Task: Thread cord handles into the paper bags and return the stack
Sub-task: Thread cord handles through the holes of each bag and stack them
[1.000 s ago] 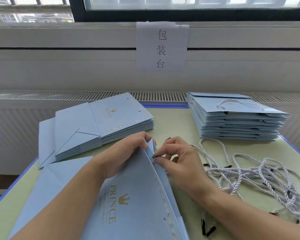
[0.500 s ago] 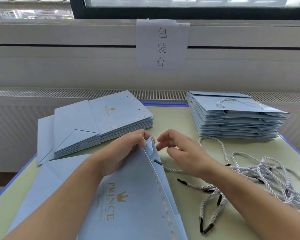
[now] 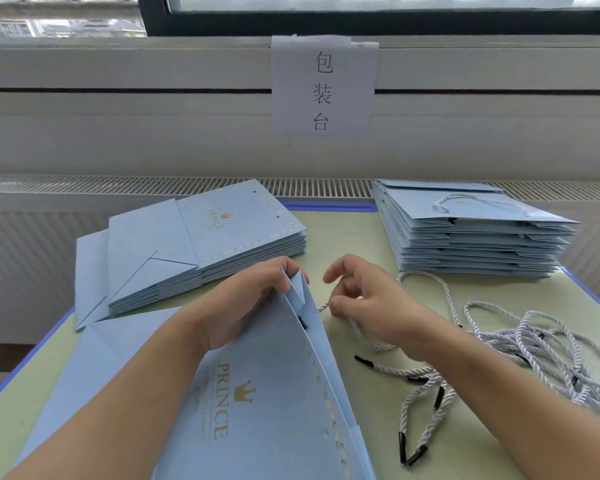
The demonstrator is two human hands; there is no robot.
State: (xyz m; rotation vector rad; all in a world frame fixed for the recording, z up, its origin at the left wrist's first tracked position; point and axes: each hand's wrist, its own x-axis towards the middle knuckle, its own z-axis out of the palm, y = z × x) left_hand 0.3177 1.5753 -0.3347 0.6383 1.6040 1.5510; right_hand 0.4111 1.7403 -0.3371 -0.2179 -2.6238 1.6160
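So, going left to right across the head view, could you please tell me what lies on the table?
Unthreaded bag stack → left hand holding the open bag → right hand pinching a cord → loose cords, with the finished stack behind them.

The open paper bag (image 3: 264, 403) runs off the bottom edge, its lower part unseen. The left hand (image 3: 243, 306) covers part of the bag's upper panel. The cord (image 3: 323, 307) vanishes under the right hand (image 3: 368, 306). The cord pile (image 3: 541, 348) is cut by the right edge. Small print under "PRINCE" is unreadable.
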